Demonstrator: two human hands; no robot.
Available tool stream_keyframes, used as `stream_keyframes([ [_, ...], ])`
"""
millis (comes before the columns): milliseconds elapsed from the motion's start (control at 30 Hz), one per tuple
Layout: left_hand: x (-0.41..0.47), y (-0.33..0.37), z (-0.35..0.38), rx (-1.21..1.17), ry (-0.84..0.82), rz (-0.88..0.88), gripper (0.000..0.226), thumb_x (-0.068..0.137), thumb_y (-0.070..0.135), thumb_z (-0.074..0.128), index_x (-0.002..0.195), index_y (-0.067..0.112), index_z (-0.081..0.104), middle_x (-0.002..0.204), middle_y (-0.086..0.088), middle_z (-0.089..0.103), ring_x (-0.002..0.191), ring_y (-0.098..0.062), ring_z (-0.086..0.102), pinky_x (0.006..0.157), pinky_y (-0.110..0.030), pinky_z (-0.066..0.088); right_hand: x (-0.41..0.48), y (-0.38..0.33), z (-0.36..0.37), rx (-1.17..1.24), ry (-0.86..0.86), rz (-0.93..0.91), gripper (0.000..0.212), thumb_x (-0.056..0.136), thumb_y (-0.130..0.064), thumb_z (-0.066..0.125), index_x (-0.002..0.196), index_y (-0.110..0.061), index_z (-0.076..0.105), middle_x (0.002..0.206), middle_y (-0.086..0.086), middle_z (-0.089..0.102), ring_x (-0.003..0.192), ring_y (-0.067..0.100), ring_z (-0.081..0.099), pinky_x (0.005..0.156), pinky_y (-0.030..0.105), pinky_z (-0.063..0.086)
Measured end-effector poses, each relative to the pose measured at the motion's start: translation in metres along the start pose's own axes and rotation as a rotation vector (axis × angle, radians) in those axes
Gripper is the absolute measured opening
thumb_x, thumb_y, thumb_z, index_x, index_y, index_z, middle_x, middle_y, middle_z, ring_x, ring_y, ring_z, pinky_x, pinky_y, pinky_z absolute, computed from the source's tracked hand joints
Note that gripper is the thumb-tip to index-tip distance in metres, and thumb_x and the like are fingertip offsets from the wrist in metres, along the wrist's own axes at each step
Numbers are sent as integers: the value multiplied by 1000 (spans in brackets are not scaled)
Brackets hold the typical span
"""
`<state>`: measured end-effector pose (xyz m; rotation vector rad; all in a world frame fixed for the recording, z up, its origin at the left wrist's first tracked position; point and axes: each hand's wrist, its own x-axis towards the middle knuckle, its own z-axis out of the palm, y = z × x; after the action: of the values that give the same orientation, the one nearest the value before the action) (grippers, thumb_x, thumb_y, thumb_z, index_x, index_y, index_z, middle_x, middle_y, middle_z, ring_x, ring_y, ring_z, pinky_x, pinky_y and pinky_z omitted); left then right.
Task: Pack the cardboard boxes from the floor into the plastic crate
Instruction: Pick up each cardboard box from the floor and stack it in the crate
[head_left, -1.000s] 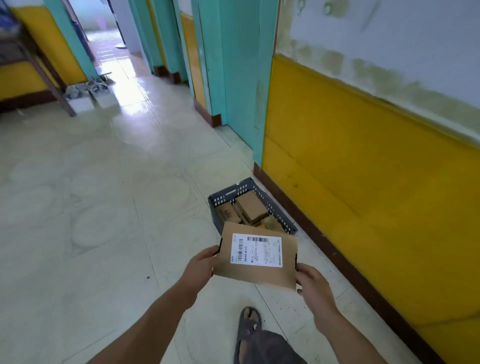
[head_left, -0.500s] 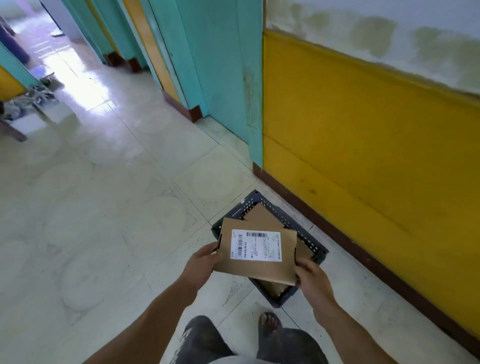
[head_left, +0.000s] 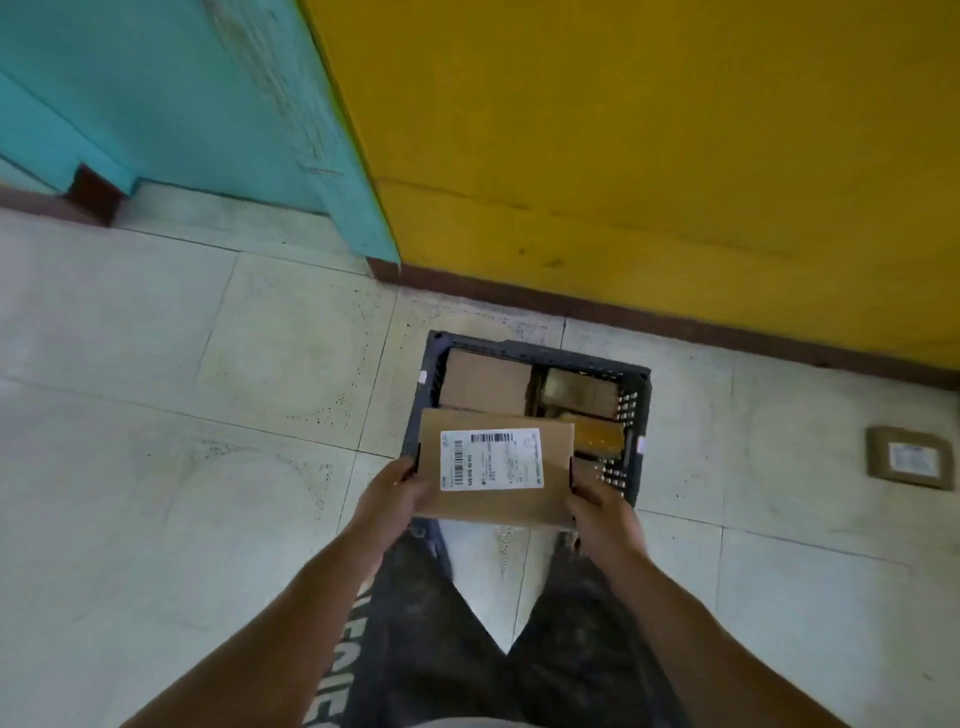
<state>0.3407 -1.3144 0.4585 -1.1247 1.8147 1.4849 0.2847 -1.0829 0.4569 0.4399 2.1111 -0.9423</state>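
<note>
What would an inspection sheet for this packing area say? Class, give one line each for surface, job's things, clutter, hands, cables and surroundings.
Surface: pale tiled floor, speckled with dirt near the crate.
Job's things: dark crate by the wall, already holding several boxes; labelled box held over its near side; another labelled box lies on the floor to the right.
Clutter: nothing seen.
Hands: left hand and right hand grip the held box by its side edges.
Cables: nothing seen.
Surroundings: yellow wall, teal door frame, brown skirting.

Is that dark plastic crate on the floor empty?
No. The dark plastic crate already holds several brown cardboard boxes; its near part is hidden behind the labelled flat cardboard box held above.
</note>
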Motion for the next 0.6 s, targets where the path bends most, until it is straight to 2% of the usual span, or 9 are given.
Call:
stream_keyframes([
  [67, 23, -10, -8, 81, -54, -15, 26, 87, 35, 53, 109, 31, 67, 103, 6, 71, 98, -16, 66, 82, -38, 55, 7, 3, 21, 23, 22, 43, 18, 97, -21, 46, 99, -29, 62, 101, -6, 62, 83, 7, 58, 69, 25, 48],
  [200, 80, -31, -8, 172, -101, -26, 21, 94, 31, 52, 110, 31, 66, 102, 9, 70, 96, -10, 64, 67, -23, 45, 46, 17, 58, 82, 51, 130, 19, 95, -24, 48, 98, -24, 67, 101, -4, 66, 89, 14, 60, 79, 35, 51],
  [400, 186, -70, 20, 286, -97, -87, 24, 84, 9, 53, 100, 20, 68, 92, -2, 71, 88, -19, 65, 69, -31, 48, 145, 59, 108, 131, 36, 210, 21, 95, -25, 47, 102, -24, 67, 103, -2, 66, 91, 16, 60, 86, 40, 53],
  [500, 240, -87, 38, 304, -69, -85, 27, 87, 9, 53, 106, 21, 68, 99, -1, 70, 89, -18, 64, 63, -26, 46, 198, 81, 134, 96, 27, 209, 23, 95, -24, 47, 108, -22, 65, 102, 3, 64, 86, 16, 60, 73, 33, 51],
  [600, 282, -104, 53, 381, -42, -80, 33, 88, 12, 51, 115, 22, 66, 110, -4, 67, 94, -22, 62, 63, -26, 43, 238, 100, 159, 45, -9, 218, 25, 96, -27, 45, 113, -20, 62, 99, 5, 64, 74, 13, 57, 55, 25, 39],
])
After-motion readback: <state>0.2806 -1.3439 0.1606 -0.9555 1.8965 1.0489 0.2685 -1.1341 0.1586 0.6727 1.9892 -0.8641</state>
